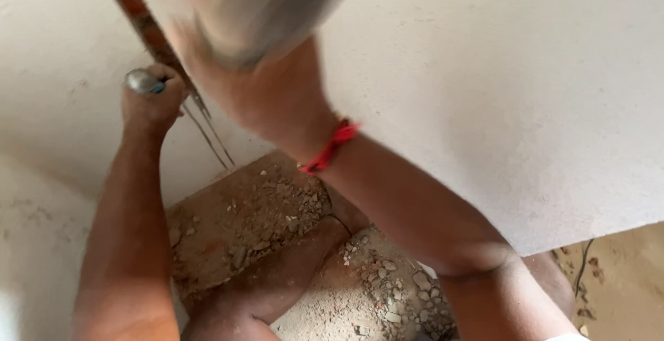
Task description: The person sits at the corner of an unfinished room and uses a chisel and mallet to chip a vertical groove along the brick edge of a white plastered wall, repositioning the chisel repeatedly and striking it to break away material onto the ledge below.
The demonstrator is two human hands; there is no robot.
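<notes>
The left hand is raised against a rough, cream-white plastered wall, its fingers clamped tight around a slim grey metal chisel whose rounded, shiny butt end sticks out of the fist on the left. The chisel's tip is hidden behind the hand, where it meets a narrow slot cut into the plaster; the slot runs diagonally up the wall and shows reddish-brown brick inside, with two thin scored lines trailing below it.

The right hand is higher and closer to the camera, heavily blurred, wrapped about the handle of a grey metal hammer, whose broad head smears across the top of the frame (the blur hides how the fingers sit, though the grasp looks closed). A red thread band circles the right wrist.

Below the arms, a patch of reddish-brown floor is dusty and littered with small pale chips of plaster and crushed rubble, angular and crumbly. The person's bare leg crosses this debris. At the lower right lies sandy ground beside the wall's edge.
</notes>
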